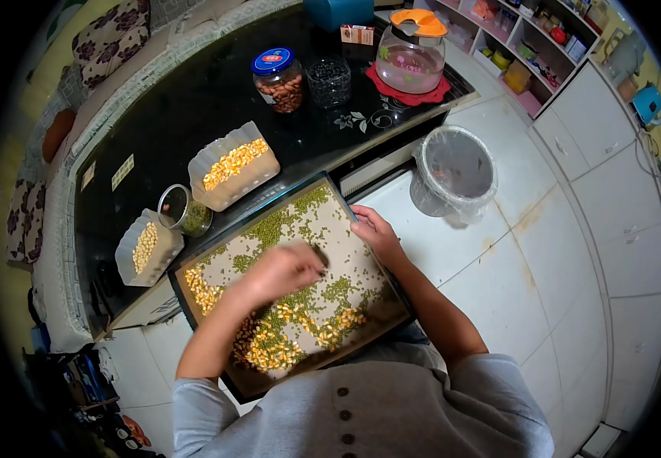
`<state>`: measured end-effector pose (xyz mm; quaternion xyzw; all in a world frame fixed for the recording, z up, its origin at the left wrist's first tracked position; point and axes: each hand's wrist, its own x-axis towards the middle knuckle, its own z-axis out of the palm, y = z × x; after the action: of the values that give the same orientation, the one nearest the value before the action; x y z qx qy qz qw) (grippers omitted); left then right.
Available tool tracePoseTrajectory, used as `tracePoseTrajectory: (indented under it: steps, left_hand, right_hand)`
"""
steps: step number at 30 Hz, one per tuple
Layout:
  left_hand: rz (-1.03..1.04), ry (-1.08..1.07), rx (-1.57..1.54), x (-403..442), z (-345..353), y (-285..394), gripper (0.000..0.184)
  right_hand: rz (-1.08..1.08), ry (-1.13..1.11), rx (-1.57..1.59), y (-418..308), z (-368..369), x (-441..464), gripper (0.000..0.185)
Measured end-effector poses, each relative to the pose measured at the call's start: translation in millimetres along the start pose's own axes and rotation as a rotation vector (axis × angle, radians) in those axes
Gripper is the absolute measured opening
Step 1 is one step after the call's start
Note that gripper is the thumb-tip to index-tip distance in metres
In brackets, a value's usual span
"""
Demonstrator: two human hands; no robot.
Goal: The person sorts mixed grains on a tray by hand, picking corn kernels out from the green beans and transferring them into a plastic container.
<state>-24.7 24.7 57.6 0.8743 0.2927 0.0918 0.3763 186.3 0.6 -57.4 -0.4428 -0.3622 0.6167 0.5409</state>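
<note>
A shallow dark-rimmed tray [334,217] lies tilted in front of me, one corner by the table edge. Green mung beans [273,229] are scattered over its upper part. Yellow corn kernels [269,347] lie mixed with beans along the near side. My left hand [288,269] is over the tray's middle, blurred, fingers curled together; anything inside them is hidden. My right hand [374,229] grips the tray's right rim. Beside the tray stand a clear container of corn [235,164], a small jar of mung beans [195,219] and a container of pale yellow beans [147,248].
On the black table [162,137] are a blue-lidded jar of nuts [281,88], a container of dark beans [330,82] and an orange-topped glass bowl [410,65] on a red mat. A lined waste bin [456,172] stands on the tiled floor, right of the tray.
</note>
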Motion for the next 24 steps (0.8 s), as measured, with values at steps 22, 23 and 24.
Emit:
tracePoseTrajectory:
  steps: [22,23,24]
  left_hand:
    - [-0.049,-0.067,-0.081,-35.2,75.1,-11.0,0.012]
    - [-0.072,-0.067,-0.099,-35.0,74.8,-10.4,0.013]
    - [-0.072,-0.066,-0.100,-35.0,74.8,-9.9,0.013]
  right_hand:
    - [-0.018,-0.019,0.041,7.5,-3.1,3.0,0.043]
    - [-0.017,-0.020,0.041,6.8,-2.6,2.8,0.043]
    - [-0.011,-0.021,0.042,5.0,-1.7,2.3,0.043]
